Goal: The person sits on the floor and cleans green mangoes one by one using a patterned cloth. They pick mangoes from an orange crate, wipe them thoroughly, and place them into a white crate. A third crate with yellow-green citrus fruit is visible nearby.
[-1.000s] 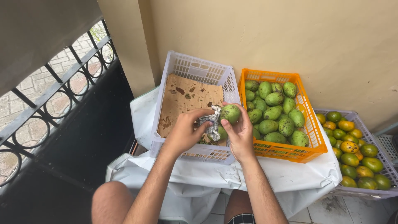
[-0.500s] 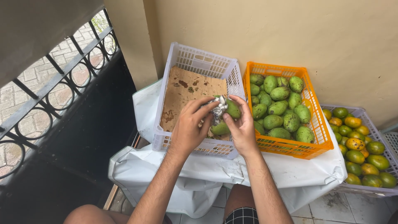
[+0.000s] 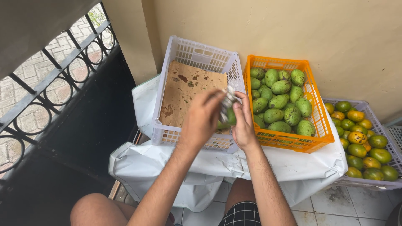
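My left hand (image 3: 203,119) and my right hand (image 3: 243,121) are together over the near right corner of a white plastic crate (image 3: 167,100). Between them they hold a green mango (image 3: 230,117) and a piece of printed paper (image 3: 228,100) that lies partly around it. Most of the mango is hidden by my fingers. The crate's floor is lined with stained brown cardboard (image 3: 188,94). Just to the right stands an orange crate (image 3: 318,121) with several green mangoes (image 3: 280,102) in it.
A lilac crate (image 3: 377,121) of green and yellow-orange citrus fruit (image 3: 362,142) stands at the far right. The crates rest on a white sheet (image 3: 293,167). A black iron railing (image 3: 50,92) runs on the left, a beige wall behind. My knees show below.
Both hands with the mango and paper have dropped lower toward the white crate's near corner. My left fingers now cover more of the fruit, and the paper sits on top of it.
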